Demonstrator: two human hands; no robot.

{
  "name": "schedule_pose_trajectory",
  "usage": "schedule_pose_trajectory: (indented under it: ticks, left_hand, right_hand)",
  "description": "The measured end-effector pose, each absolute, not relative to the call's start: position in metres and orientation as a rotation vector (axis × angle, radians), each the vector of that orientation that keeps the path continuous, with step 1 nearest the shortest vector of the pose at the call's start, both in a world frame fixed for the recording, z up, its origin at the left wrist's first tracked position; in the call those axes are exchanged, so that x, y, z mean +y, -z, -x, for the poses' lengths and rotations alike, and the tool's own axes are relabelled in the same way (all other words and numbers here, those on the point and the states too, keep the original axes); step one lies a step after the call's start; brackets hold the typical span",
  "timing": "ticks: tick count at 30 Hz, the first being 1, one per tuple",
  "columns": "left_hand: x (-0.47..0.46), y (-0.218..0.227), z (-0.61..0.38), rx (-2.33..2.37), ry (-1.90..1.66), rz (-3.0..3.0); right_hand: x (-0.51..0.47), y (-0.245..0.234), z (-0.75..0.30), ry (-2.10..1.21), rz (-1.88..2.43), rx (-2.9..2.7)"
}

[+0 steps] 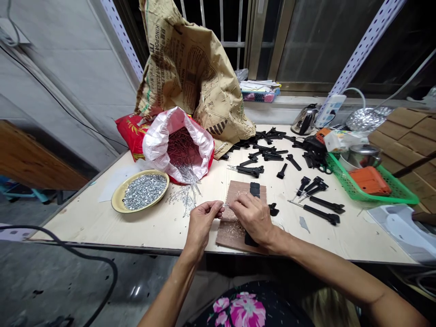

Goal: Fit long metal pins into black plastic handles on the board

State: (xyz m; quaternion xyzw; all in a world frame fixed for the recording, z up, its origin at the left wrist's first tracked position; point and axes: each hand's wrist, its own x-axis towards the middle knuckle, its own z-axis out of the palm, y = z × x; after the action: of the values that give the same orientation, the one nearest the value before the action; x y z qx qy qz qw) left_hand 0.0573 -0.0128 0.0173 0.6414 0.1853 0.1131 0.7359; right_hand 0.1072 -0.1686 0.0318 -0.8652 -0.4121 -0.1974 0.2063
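Observation:
My left hand [203, 221] and my right hand [252, 217] meet over a brown board [235, 190] at the table's front edge. Both pinch the ends of a thin metal pin [225, 205] between fingertips. A black plastic part [254, 189] lies on the board just beyond my right hand, and another dark piece shows under that hand's heel. Small metal bits are scattered on the board. A yellow dish [119, 200] of small silver pieces sits to the left. An open white-lined bag [160, 141] spills long metal pins [190, 181] toward the board.
Several black plastic handles [320, 211] lie across the table's right half. A green basket [402, 193] with an orange item and a pot stands at right. A big brown paper sack [190, 68], a kettle [304, 120] and cardboard [408, 131] are behind.

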Motion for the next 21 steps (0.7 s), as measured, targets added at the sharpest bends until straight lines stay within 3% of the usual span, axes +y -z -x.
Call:
schedule_pose_trajectory:
  ticks: [3, 8, 10, 14, 21]
  left_hand:
    - [-0.014, -0.017, -0.058, 0.407, -0.265, -1.387]
    - [-0.011, -0.016, -0.056, 0.395, -0.312, -1.452]
    - [-0.01, -0.017, -0.055, 0.392, -0.293, -1.468]
    - [-0.008, -0.018, -0.055, 0.402, -0.253, -1.485]
    - [-0.009, -0.017, -0.052, 0.392, -0.317, -1.636]
  right_hand:
    - [-0.167, -0.032, -0.108, 0.479, 2.4, -1.113]
    - [-0.168, -0.035, -0.115, -0.084, 2.158, -0.996]
    - [-0.168, -0.035, -0.115, -0.037, 2.181, -1.028]
    - [-0.167, -0.035, -0.111, 0.366, 2.404, -1.158]
    - [-0.168, -0.035, -0.12, 0.022, 2.161, -1.044]
